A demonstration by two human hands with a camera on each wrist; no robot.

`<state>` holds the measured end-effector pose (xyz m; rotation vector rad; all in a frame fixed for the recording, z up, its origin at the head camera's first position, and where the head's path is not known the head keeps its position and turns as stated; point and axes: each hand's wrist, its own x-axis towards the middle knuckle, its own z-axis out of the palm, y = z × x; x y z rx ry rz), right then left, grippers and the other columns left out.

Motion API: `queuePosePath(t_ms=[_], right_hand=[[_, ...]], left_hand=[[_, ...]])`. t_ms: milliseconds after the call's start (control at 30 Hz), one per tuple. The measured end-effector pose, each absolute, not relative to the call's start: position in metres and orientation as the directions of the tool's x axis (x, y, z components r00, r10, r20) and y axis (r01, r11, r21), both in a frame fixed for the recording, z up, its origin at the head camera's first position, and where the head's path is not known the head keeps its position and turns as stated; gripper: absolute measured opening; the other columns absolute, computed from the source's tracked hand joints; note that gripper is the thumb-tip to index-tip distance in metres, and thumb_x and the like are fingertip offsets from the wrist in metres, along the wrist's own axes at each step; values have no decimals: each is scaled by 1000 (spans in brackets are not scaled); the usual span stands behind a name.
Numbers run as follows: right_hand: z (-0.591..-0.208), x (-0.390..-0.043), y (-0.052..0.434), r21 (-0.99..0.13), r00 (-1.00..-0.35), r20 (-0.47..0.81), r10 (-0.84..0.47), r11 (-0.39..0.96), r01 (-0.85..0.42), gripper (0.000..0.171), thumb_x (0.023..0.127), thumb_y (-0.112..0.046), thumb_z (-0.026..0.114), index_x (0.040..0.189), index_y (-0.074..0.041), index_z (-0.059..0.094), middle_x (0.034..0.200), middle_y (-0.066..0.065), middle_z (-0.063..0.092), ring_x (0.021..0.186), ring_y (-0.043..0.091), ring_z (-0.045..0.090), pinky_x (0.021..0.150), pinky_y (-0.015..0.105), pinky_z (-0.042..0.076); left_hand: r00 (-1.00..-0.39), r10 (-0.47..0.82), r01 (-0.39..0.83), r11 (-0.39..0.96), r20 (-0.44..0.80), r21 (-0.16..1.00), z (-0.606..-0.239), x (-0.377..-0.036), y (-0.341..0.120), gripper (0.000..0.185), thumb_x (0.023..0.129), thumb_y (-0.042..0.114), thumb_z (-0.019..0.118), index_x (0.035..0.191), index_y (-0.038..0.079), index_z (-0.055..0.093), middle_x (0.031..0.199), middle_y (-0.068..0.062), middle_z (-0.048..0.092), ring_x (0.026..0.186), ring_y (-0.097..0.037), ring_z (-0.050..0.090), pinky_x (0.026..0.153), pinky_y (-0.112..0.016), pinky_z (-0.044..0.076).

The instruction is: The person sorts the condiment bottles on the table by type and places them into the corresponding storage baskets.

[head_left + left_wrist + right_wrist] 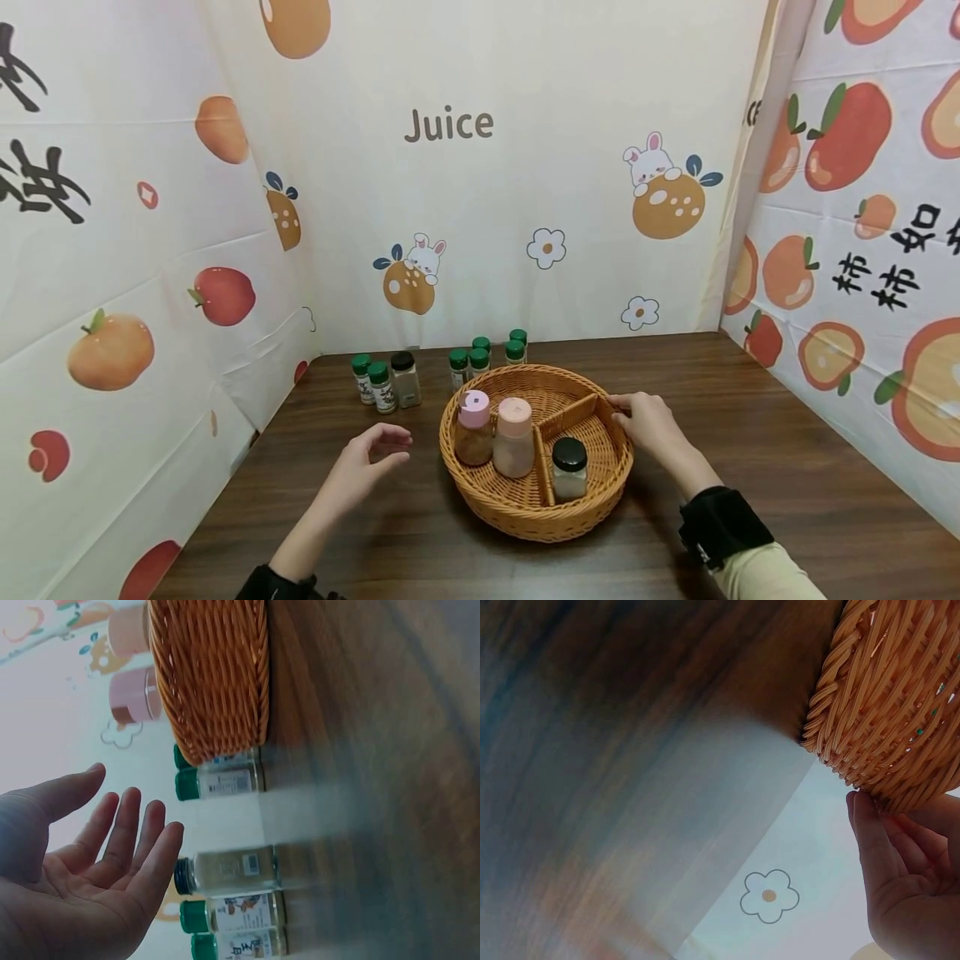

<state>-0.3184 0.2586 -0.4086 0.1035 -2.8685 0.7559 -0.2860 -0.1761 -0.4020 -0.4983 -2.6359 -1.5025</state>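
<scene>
A round wicker basket (pixel 551 527) with woven dividers stands on the table. In its left compartment are a pink-capped jar (pixel 473 429) and a peach-capped jar (pixel 514 442); a black-capped jar (pixel 570 471) sits in the front right one. My right hand (pixel 654 427) grips the basket's right rim, and the right wrist view shows its fingers (pixel 874 840) against the weave. Left of the basket, my left hand (pixel 367 462) is held in the air with fingers apart from the thumb and nothing in it. The left wrist view shows its palm (pixel 90 900).
Two green-capped bottles (pixel 381 388) and a black-capped bottle (pixel 406 382) stand at the back left of the wooden table (pixel 390 550). Several more green-capped bottles (pixel 479 360) stand behind the basket. Printed cloth walls (pixel 577 100) enclose the back and sides.
</scene>
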Motion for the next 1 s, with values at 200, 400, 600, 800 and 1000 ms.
queuePosePath(t_ms=[200, 400, 600, 800, 1000], right_hand=[[-406, -318, 258, -489, -986, 167, -19, 867, -99, 33, 95, -2, 62, 128, 5, 64, 120, 30, 67, 79, 23, 61, 58, 28, 46], [-407, -318, 258, -494, -987, 163, -15, 864, -95, 33, 95, -1, 63, 128, 5, 64, 120, 30, 67, 84, 23, 64, 60, 28, 49], [-408, -318, 259, -488, -983, 182, -18, 867, -107, 33, 95, -2, 63, 127, 4, 65, 119, 29, 68, 87, 26, 66, 61, 30, 52], [-407, -319, 259, -476, -979, 202, -19, 872, -115, 31, 95, -2, 63, 125, 4, 67, 119, 28, 68, 93, 30, 68, 65, 34, 54], [-411, -319, 258, -476, -983, 186, 1, 875, -90, 31, 94, -3, 64, 124, 2, 68, 117, 27, 69, 87, 25, 65, 63, 31, 51]], left_hand=[[-959, 167, 284, 492, 231, 823, -394, -303, -177, 26, 95, 10, 66, 119, 0, 63, 116, -18, 70, 101, -20, 67, 81, -21, 52], [-958, 119, 284, 528, 261, 801, -382, -325, -174, 27, 96, 10, 65, 121, 0, 63, 119, -18, 69, 108, -28, 66, 84, -25, 52], [-942, 75, 312, 559, 329, 768, -367, -347, -167, 28, 96, 12, 65, 122, 2, 61, 125, -19, 65, 119, -33, 61, 101, -46, 52], [-918, 72, 338, 652, 389, 679, -358, -370, -161, 31, 96, 14, 66, 124, 1, 61, 133, -22, 57, 128, -39, 52, 108, -55, 44], [-932, 74, 272, 788, 354, 552, -366, -395, -158, 40, 96, 15, 65, 133, 3, 57, 138, -23, 54, 129, -39, 51, 103, -55, 47]])
